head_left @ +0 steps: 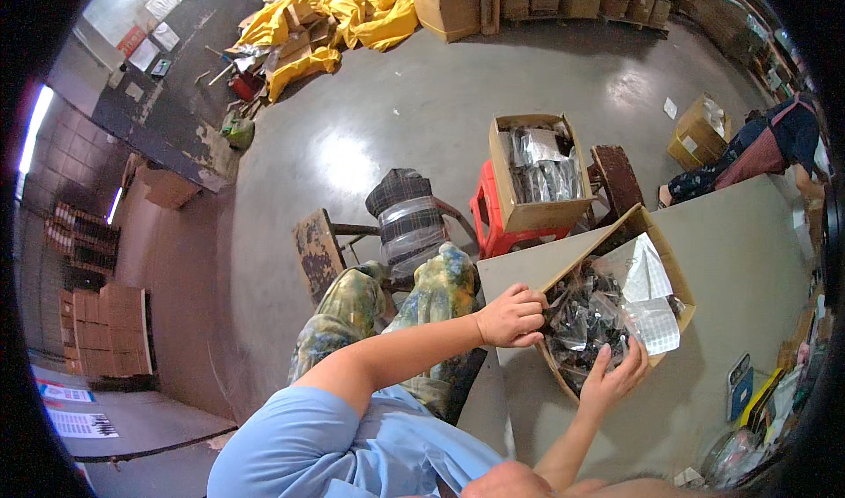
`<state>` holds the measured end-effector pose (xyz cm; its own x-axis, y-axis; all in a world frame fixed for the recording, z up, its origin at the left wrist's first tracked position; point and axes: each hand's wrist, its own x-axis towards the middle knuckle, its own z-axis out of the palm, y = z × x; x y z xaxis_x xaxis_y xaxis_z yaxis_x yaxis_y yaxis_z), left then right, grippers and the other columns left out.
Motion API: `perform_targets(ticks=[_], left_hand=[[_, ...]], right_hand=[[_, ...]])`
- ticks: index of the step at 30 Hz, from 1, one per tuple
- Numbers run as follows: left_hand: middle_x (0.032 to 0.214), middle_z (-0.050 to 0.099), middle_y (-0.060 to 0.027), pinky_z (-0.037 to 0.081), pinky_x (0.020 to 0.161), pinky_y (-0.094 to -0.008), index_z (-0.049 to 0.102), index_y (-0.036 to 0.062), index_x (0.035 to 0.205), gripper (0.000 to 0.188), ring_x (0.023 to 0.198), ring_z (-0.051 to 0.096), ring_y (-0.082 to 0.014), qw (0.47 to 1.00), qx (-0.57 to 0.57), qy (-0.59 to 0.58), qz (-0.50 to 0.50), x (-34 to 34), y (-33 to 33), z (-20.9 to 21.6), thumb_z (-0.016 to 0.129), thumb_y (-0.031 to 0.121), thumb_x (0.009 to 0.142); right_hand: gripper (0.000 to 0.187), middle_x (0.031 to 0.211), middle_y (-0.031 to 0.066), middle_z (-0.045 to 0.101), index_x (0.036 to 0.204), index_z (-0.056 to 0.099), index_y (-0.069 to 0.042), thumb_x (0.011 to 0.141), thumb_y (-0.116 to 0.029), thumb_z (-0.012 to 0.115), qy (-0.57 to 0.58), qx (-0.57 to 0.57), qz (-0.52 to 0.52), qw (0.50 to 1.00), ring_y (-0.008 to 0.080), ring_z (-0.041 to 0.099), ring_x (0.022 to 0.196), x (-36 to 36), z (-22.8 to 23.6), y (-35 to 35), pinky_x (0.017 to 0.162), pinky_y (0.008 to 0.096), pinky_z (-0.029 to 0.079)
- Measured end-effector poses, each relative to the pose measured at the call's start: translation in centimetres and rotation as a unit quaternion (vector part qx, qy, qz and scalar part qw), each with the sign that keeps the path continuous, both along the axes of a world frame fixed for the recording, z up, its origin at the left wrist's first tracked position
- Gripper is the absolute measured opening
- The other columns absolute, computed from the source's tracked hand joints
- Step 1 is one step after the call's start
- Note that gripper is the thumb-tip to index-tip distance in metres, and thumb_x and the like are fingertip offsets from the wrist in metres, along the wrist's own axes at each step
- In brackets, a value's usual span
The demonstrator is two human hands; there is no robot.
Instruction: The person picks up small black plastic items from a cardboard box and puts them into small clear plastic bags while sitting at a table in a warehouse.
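Observation:
A cardboard box (679,280) sits on the grey tabletop, filled with clear plastic bags of small black parts (588,318). White sheets (650,291), one of them printed with a grid, lie over the bags on its right side. My left hand (513,316) is closed at the box's left edge, fingers curled over the rim; their tips are partly hidden. Inside the near end of the box, my right hand (616,375) rests against the bags, thumb and fingers apart, gripping nothing that shows.
Beyond the table, another open carton (547,206) of bagged parts stands on a red stool (489,212). A chair with a plaid cover (409,221) is near my knees. A phone (740,386) and assorted items line the table's right side. Another person (757,150) bends at the far right.

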<state>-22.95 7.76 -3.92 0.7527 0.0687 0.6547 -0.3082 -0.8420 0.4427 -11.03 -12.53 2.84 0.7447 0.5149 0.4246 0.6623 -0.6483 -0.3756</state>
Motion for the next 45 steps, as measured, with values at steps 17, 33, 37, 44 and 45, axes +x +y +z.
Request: perform_targets(ticks=[17, 33, 37, 44, 45], left_hand=[[0.086, 0.052, -0.0080, 0.037, 0.084, -0.0446, 0.056, 0.0078, 0.084, 0.020, 0.098, 0.051, -0.0269, 1.000, 0.005, 0.021, -0.019, -0.3, 0.5, 0.1, 0.065, 0.023, 0.075], [0.088, 0.052, -0.0068, 0.036, 0.079, -0.0417, 0.056, 0.0091, 0.082, 0.012, 0.104, 0.049, -0.0230, 0.994, -0.033, 0.100, -0.023, -0.6, -0.4, 1.3, 0.060, 0.017, 0.073], [0.092, 0.055, -0.0069, 0.036, 0.084, -0.0414, 0.058, 0.0081, 0.089, 0.011, 0.105, 0.050, -0.0251, 0.990, -0.036, 0.116, -0.072, -1.1, 0.6, 1.9, 0.061, 0.015, 0.080], [0.106, 0.058, -0.0102, 0.046, 0.069, -0.0293, 0.058, 0.0044, 0.103, 0.018, 0.079, 0.055, -0.0162, 0.949, -0.302, -0.090, -0.026, -5.8, 5.1, 20.6, 0.055, 0.008, 0.085], [0.106, 0.057, -0.0107, 0.047, 0.064, -0.0297, 0.057, 0.0031, 0.101, 0.017, 0.079, 0.055, -0.0159, 0.853, -0.468, -0.193, -0.129, -6.6, 4.3, 25.1, 0.054, 0.014, 0.089]], right_hand=[[0.050, 0.127, 0.0176, 0.037, 0.122, 0.047, -0.005, 0.085, -0.037, 0.057, 0.034, -0.091, -0.002, 0.995, 0.0390, 0.033, 0.117, -1.8, 1.0, 0.3, 0.100, 0.0521, 0.024], [0.047, 0.110, 0.0107, 0.048, 0.102, 0.054, -0.009, 0.072, -0.042, 0.064, 0.015, -0.140, 0.117, 0.983, 0.0323, 0.044, 0.107, -2.2, 1.7, 0.7, 0.096, 0.0587, 0.022], [0.048, 0.109, 0.0148, 0.047, 0.106, 0.053, -0.005, 0.074, -0.039, 0.063, -0.019, -0.107, 0.112, 0.988, 0.0350, 0.044, 0.104, -2.4, 1.7, 1.0, 0.097, 0.0532, 0.026], [0.047, 0.107, 0.0163, 0.047, 0.105, 0.053, -0.003, 0.081, -0.043, 0.058, -0.067, -0.089, 0.111, 0.988, 0.0345, 0.045, 0.099, -2.7, 1.4, 0.5, 0.088, 0.0495, 0.033], [0.042, 0.107, 0.0166, 0.047, 0.104, 0.054, -0.003, 0.079, -0.036, 0.062, -0.066, -0.076, 0.112, 0.989, 0.0344, 0.045, 0.098, -2.7, 1.3, 0.4, 0.087, 0.0477, 0.034]])
